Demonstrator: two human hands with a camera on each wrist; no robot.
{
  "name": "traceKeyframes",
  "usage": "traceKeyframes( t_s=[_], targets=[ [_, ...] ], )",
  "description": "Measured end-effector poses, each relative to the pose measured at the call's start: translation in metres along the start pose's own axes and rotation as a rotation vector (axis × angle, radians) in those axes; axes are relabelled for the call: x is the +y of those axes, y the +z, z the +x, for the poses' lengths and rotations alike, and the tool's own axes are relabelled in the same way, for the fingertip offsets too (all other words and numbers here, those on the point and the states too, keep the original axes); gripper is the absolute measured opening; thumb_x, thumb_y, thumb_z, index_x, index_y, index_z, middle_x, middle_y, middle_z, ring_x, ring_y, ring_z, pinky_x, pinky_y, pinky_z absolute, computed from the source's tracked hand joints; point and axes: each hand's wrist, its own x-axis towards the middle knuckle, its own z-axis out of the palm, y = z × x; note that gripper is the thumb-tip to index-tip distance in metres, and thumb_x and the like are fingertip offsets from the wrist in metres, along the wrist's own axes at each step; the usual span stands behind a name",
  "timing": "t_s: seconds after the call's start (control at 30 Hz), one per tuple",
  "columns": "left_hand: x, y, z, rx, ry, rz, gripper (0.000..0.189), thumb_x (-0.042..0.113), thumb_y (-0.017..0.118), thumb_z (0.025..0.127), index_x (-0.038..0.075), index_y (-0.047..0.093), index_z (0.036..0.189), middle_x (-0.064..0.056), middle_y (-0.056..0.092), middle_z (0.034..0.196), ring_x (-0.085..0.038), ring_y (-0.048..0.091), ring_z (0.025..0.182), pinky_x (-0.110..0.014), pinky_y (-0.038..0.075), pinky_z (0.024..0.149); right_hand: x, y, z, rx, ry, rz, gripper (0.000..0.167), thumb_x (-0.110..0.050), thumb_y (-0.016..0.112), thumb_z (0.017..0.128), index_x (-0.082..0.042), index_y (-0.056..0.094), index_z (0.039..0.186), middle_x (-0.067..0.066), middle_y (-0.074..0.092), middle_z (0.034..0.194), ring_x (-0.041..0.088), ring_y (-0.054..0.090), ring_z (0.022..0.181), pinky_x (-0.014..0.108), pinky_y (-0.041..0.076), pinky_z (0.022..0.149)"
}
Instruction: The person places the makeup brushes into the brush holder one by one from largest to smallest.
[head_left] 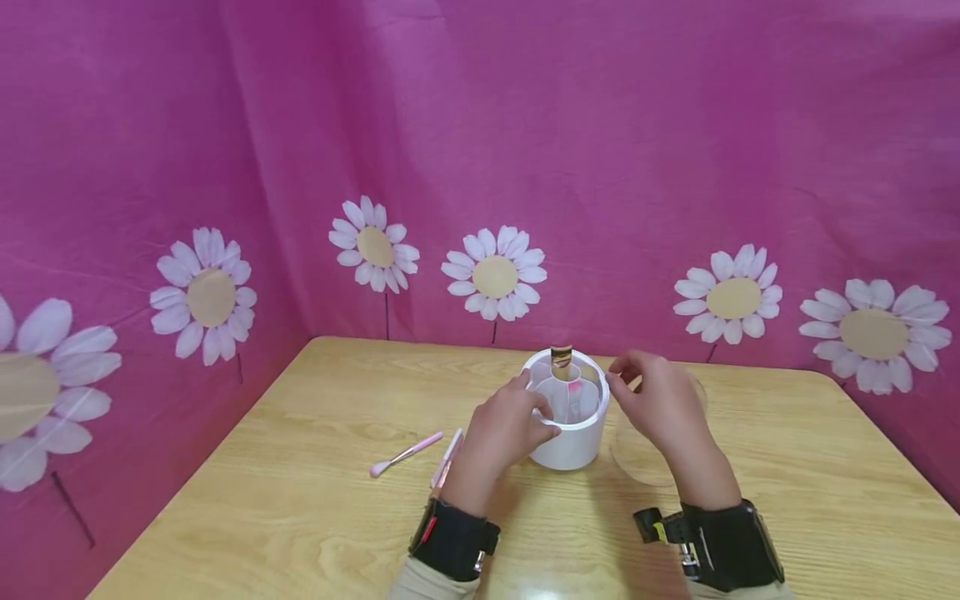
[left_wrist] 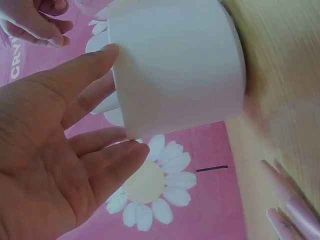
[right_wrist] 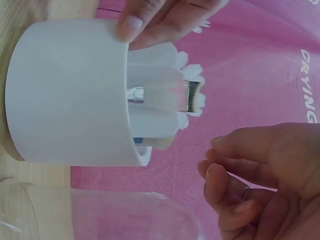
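Note:
A white round brush holder (head_left: 566, 450) with a divided insert stands upright on the table. My left hand (head_left: 504, 423) pinches its rim at the left, thumb against the outer wall and a finger inside. A makeup brush (right_wrist: 192, 96) stands in the insert with its flat bristle end up. At the right side of the rim is my right hand (head_left: 663, 404), fingers loosely curled; the right wrist view shows nothing between them and a gap to the holder.
Two pink makeup brushes lie left of the holder: one brush (head_left: 405, 456) in full view, the other brush (head_left: 447, 457) partly behind the left wrist. A clear domed cover (right_wrist: 135, 212) stands right of the holder. A pink cloth with daisies (head_left: 495, 276) hangs behind the wooden table (head_left: 315, 517).

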Motion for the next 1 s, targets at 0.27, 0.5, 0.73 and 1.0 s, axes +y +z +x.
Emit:
traceKeyframes(
  t_s=[0.27,0.5,0.73,1.0],
  targets=[
    [-0.008,-0.032,-0.005,0.013,0.016,-0.023,0.024,0.03,0.088,0.081,0.019,0.078,0.1,-0.002,0.072,0.121,-0.02,0.067,0.106,-0.037,0.055,0.08,0.001,-0.004,-0.002,-0.005,0.005,0.004,0.015,-0.018,0.066,0.094,-0.004,0.07,0.098,0.01,0.072,0.089,0.025,0.067,0.076,0.036,0.045,0.06],
    [-0.074,-0.064,-0.024,-0.022,-0.199,-0.088,0.023,0.018,0.086,0.082,0.009,0.074,0.099,-0.002,0.07,0.092,-0.019,0.065,0.087,-0.038,0.054,0.077,-0.002,-0.007,-0.001,-0.022,0.006,-0.006,0.015,-0.02,0.067,0.095,-0.005,0.071,0.097,0.01,0.072,0.09,0.025,0.064,0.077,0.037,0.044,0.06],
    [-0.136,-0.055,-0.054,-0.164,-0.531,-0.196,0.024,0.006,0.087,0.074,0.002,0.072,0.093,-0.007,0.063,0.085,-0.021,0.056,0.077,-0.031,0.047,0.063,-0.003,-0.006,-0.002,-0.039,-0.007,-0.005,0.014,-0.02,0.066,0.095,-0.007,0.071,0.094,0.007,0.071,0.086,0.022,0.061,0.073,0.035,0.042,0.06],
    [-0.147,-0.052,-0.064,-0.22,-0.615,-0.233,0.013,0.006,0.083,0.077,0.003,0.07,0.08,-0.006,0.061,0.08,-0.021,0.053,0.073,-0.028,0.043,0.058,-0.005,-0.003,-0.001,-0.067,-0.047,0.03,0.013,-0.016,0.065,0.094,-0.004,0.07,0.093,0.008,0.069,0.083,0.021,0.058,0.069,0.032,0.044,0.06]
  ],
)
